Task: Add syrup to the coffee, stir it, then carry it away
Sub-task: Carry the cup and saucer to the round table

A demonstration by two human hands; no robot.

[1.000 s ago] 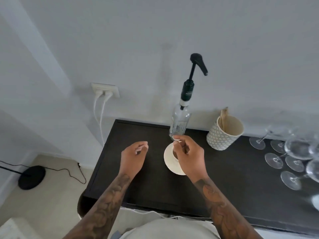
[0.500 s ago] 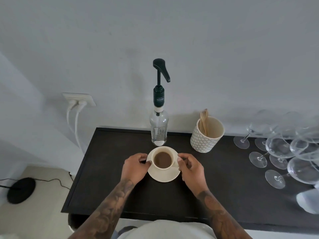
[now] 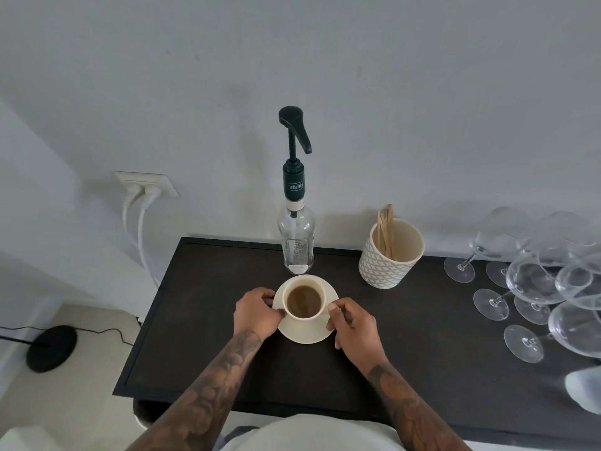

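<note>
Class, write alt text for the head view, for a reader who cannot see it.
Two hands, left hand and right hand, grip the saucer under a cup of coffee on a black table. Behind stand a syrup pump bottle, a stir-stick cup and wine glasses.

Matt cream ceramic cup (image 3: 304, 302) and saucer (image 3: 305, 332) on a matt black tabletop (image 3: 201, 320); clear glossy glass syrup bottle (image 3: 296, 242).

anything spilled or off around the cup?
No spill shows on the black tabletop or cream saucer. The cream cup of coffee sits off-centre on it, toward the rear-left. Nothing else stands out.
</note>
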